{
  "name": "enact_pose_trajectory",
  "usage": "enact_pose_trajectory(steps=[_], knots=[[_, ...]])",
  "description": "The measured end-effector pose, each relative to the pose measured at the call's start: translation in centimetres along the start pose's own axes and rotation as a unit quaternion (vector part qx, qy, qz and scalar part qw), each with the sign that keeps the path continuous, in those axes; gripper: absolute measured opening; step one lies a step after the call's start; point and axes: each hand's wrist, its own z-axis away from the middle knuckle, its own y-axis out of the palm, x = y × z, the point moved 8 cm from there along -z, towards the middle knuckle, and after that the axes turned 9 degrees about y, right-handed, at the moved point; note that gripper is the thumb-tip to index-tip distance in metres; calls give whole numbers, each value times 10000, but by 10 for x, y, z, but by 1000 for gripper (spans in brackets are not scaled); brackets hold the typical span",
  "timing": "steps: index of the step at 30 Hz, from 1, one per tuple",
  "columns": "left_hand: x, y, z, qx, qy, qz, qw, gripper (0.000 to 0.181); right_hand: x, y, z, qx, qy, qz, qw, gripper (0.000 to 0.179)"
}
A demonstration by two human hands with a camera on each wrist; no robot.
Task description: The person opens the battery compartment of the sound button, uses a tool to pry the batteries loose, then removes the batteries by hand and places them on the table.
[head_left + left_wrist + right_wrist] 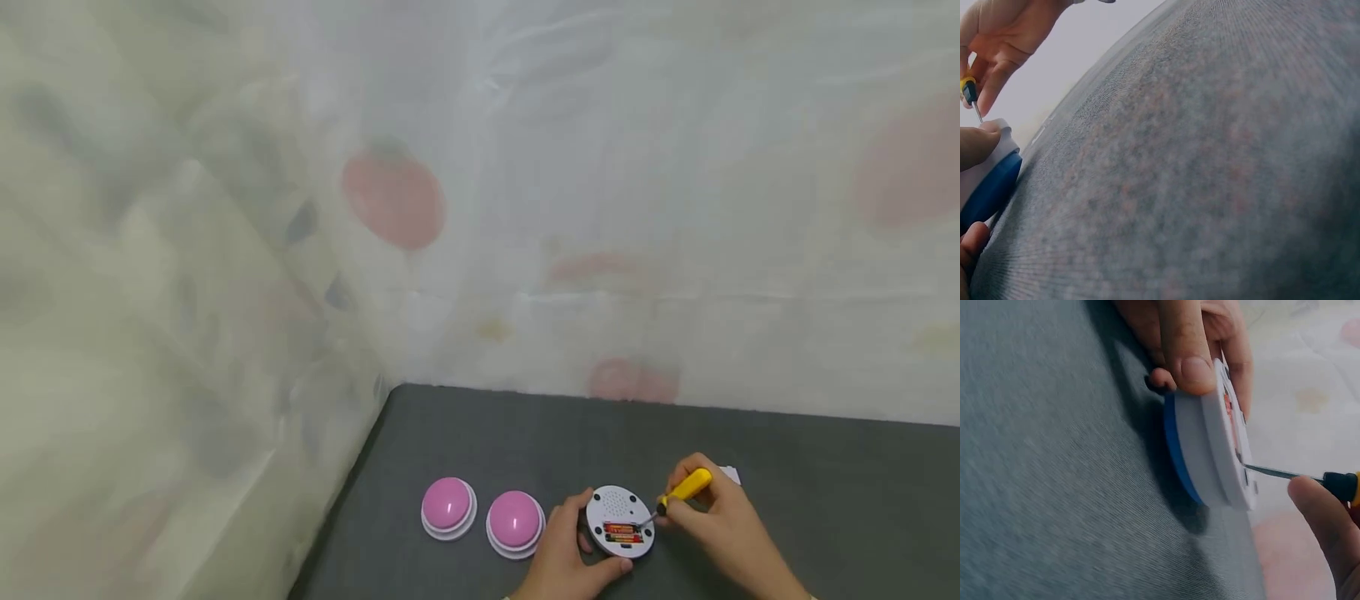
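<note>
Turned underside up, a round white push button (618, 510) shows a speaker grille and an uncovered compartment with red batteries (622, 534). My left hand (564, 552) grips its rim, thumb on the near side and fingers round the far left. Its blue dome (994, 190) faces down toward the table in the left wrist view. With the fingers of my right hand (718, 518) I hold a yellow-handled screwdriver (692, 482). Its thin shaft (1275, 472) slants down, and the tip meets the underside at the right end of the battery compartment.
Two pink push buttons (447, 503) with white bases stand to the left of my left hand, domes up. A small white piece (730, 474) lies behind my right hand, partly hidden. The dark grey table (480, 425) meets patterned sheeting (525, 208) at its back and left edges.
</note>
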Motion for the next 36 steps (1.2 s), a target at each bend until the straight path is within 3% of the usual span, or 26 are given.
enact_pose_trajectory(steps=[4,7,11,14,25,31,36], knots=[[-12,-7,-5,-45,568,-272,9980,89,-1,-3,1,-139,-52,-586,9982,23],[-20,-8,-8,-139,779,-360,9962,87,-3,-8,2,-186,31,-971,9951,23],[-21,2,-7,53,760,-261,9967,87,-24,-15,6,-211,698,-1452,9867,21],[-17,7,-4,167,657,-104,9976,88,-39,-18,5,-230,977,-1831,9780,19],[-9,5,0,55,445,-28,9990,88,-56,-16,-3,-116,908,-2680,9591,5],[-10,14,0,325,438,94,9985,87,-67,-25,5,-250,938,-2772,9559,7],[-6,-4,0,-38,433,120,9990,85,-58,-12,-6,-82,659,-3075,9492,9]])
